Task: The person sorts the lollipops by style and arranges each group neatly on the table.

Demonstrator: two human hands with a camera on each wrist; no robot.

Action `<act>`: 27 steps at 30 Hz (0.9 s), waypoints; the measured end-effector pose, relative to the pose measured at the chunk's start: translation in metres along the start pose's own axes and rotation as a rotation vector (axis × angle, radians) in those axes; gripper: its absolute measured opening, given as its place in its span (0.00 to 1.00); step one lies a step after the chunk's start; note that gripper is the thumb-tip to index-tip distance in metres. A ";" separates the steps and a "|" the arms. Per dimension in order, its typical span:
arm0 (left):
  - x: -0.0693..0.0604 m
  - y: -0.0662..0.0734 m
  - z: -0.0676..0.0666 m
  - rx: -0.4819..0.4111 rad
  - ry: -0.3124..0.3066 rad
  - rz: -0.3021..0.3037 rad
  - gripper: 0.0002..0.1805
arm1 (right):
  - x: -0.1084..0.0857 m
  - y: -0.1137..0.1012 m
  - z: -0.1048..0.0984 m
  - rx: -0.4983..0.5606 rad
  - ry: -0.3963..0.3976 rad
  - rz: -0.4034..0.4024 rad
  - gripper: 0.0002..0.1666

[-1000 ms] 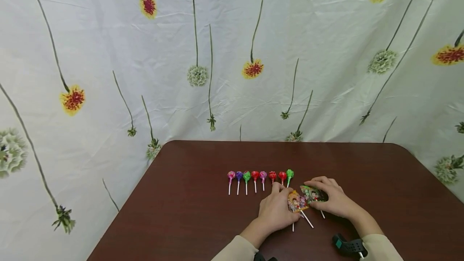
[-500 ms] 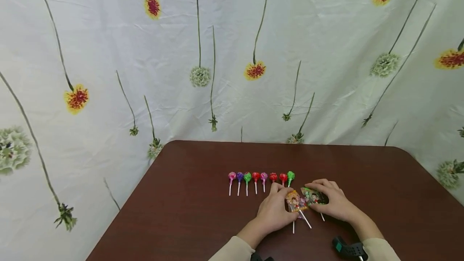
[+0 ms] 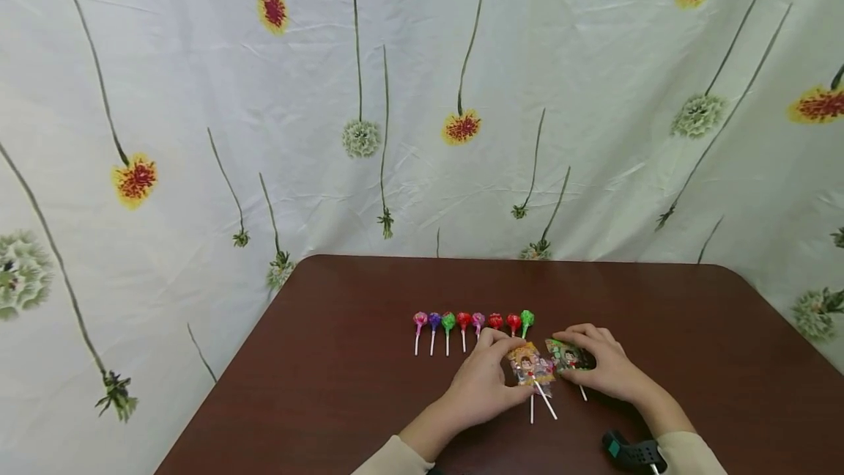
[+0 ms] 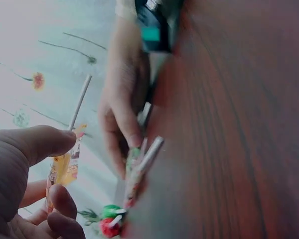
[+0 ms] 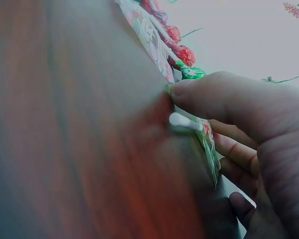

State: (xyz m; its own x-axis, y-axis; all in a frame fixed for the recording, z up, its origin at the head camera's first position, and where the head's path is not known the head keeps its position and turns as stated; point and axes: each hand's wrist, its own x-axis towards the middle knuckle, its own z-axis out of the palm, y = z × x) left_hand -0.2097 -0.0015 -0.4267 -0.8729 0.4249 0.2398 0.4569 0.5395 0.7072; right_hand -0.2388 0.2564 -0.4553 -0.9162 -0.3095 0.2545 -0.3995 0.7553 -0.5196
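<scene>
My left hand (image 3: 480,381) pinches a flat lollipop in an orange wrapper (image 3: 524,360) between thumb and fingers. In the left wrist view this orange-wrapped lollipop (image 4: 60,169) is raised off the table, its white stick pointing up. Partly behind it in the head view lies a lollipop in a purple-pink wrapper (image 3: 546,369), flat on the table. To the right, my right hand (image 3: 608,363) grips a flat green-wrapped lollipop (image 3: 565,355) by its edges, low at the tabletop. The right wrist view shows the green wrapper (image 5: 210,149) between thumb and fingers.
Several round lollipops in a row, such as a green one (image 3: 448,322) and a red one (image 3: 464,321), lie beyond my hands. A black strap device (image 3: 633,451) is at my right wrist. The brown table (image 3: 297,387) ends at a floral cloth (image 3: 409,189).
My left hand has moved slightly left with the orange-wrapped lollipop, showing more of the purple-pink one. The right hand stays in place on the green-wrapped lollipop.
</scene>
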 end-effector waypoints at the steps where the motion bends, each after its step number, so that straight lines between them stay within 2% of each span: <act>1: -0.003 -0.001 -0.004 -0.039 -0.011 0.004 0.33 | 0.000 0.000 0.000 0.001 -0.003 0.002 0.32; 4: -0.012 -0.006 -0.014 -0.125 -0.045 0.024 0.33 | -0.001 0.001 0.000 0.001 -0.005 0.005 0.32; 8: -0.023 -0.014 -0.030 -0.138 -0.080 0.051 0.34 | 0.000 0.002 0.000 -0.010 -0.001 -0.002 0.32; 13: -0.037 -0.029 -0.054 -0.091 -0.129 0.069 0.34 | 0.001 0.004 0.001 -0.003 0.002 -0.011 0.32; 19: -0.048 -0.057 -0.082 -0.032 -0.173 0.075 0.33 | 0.001 0.004 0.000 -0.002 0.013 -0.011 0.32; 23: -0.053 -0.075 -0.095 -0.002 -0.189 0.060 0.32 | 0.001 0.005 0.001 0.002 0.018 -0.007 0.32; 27: -0.057 -0.089 -0.103 0.011 -0.188 0.050 0.31 | 0.001 0.005 0.003 0.000 0.020 -0.002 0.32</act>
State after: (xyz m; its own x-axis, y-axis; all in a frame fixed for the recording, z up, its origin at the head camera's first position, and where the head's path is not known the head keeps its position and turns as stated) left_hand -0.2179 -0.1484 -0.4349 -0.8023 0.5790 0.1450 0.5014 0.5220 0.6901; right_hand -0.2417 0.2588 -0.4601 -0.9147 -0.2992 0.2717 -0.4011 0.7546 -0.5194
